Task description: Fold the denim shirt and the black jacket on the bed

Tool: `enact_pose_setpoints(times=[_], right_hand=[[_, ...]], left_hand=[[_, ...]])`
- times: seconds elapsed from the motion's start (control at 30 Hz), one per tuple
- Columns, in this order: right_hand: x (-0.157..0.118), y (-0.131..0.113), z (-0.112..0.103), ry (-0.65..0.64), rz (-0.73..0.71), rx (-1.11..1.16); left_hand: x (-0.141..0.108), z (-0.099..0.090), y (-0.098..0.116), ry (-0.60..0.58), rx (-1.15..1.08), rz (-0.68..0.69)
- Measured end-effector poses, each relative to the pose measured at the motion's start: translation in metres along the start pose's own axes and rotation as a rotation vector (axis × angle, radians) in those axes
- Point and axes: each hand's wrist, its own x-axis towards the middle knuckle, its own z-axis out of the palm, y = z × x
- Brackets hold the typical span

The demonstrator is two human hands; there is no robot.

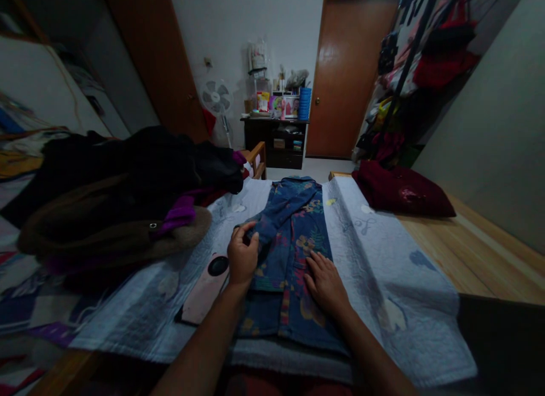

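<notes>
One flowered shirt (pixel 313 237) laid out before us

We had the blue shirt spread lengthwise on a pale quilt (pixel 366 265), straight in front of us, its collar (pixel 300 179) at the far end and its hem near us. One sleeve (pixel 281 215) slanted across the front, down toward our left hand (pixel 243 254). That hand was half curled at the sleeve's lower end, a gap showing between thumb and forefinger; we could not tell whether it had hold of the cloth. Our right hand (pixel 326 279) lay palm down on the right side of the shirt, its fingers loosely spread, gripping nothing.

Just beside our left hand, a pink phone (pixel 204 296) lay on the quilt, its round dark camera (pixel 218 265) facing up. Farther left we had a heap of clothes (pixel 140 169), mostly black and brown. On our right, a dark red garment (pixel 400 188) rested over wooden boards (pixel 455 259). Beyond, we saw a fan (pixel 217 98), a dark cabinet (pixel 272 149) and a brown door (pixel 340 72).
</notes>
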Motion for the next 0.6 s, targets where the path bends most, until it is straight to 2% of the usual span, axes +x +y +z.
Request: enact_pose_setpoints(times=[0.13, 0.3, 0.43, 0.5, 0.6], right_hand=[[0.000, 0.000, -0.001, -0.005, 0.004, 0.011], [0.000, 0.001, 0.001, 0.026, -0.001, 0.065], [-0.001, 0.007, 0.005, 0.117, 0.006, 0.242], [-0.001, 0.011, 0.005, 0.186, 0.052, 0.384], [0.000, 0.011, -0.001, 0.266, 0.130, 0.523]], left_hand=[[-0.016, 0.001, 0.028, -0.109, -0.220, -0.080], [-0.047, 0.001, 0.052, -0.289, -0.463, -0.244], [-0.069, -0.002, 0.057, -0.615, -0.676, -0.428], [-0.077, -0.005, 0.052, -0.756, -0.681, -0.484], [-0.081, -0.011, 0.045, -0.928, -0.474, -0.488]])
